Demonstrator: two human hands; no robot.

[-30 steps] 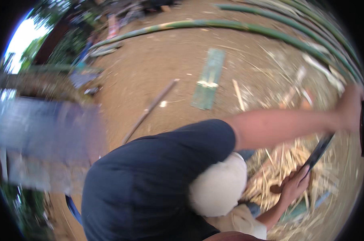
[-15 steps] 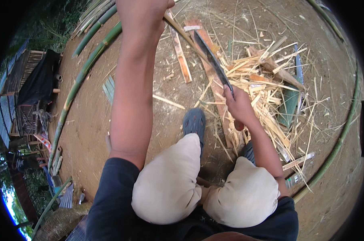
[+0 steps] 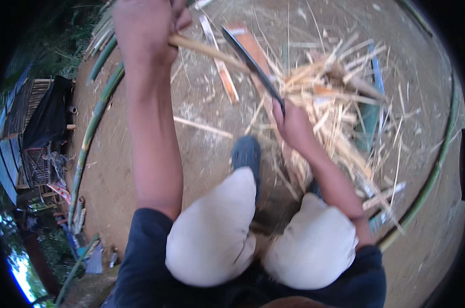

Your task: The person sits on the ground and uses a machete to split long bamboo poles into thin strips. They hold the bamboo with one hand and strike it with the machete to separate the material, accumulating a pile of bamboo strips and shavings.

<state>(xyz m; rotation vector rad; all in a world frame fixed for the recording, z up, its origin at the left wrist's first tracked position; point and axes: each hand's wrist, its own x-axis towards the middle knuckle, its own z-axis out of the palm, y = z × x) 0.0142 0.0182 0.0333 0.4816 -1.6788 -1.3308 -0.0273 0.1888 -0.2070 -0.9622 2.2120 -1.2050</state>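
My left hand [image 3: 153, 31], raised at the upper left, is closed round one end of a pale bamboo strip [image 3: 209, 50]. The strip slants down to the right, and its far end meets the blade, or passes behind it. In my right hand [image 3: 295, 124] is the handle of a machete [image 3: 253, 66], its long dark blade pointing up and left. Below the blade lies a reddish-brown wooden board [image 3: 250, 43] on the ground, reaching back toward my feet. Motion smears the strip and both hands a little.
A heap of bamboo shavings [image 3: 340, 110] spreads right of the board, with a blue strip [image 3: 378, 77] beside it. A narrow slat [image 3: 220, 64] lies left of the blade. Green bamboo poles [image 3: 91, 131] curve along both sides. My shoe [image 3: 246, 154] stands near the board.
My left hand has shifted left, and the strip now lies flatter and shows more of its length. My right hand and the machete have moved slightly left and up.
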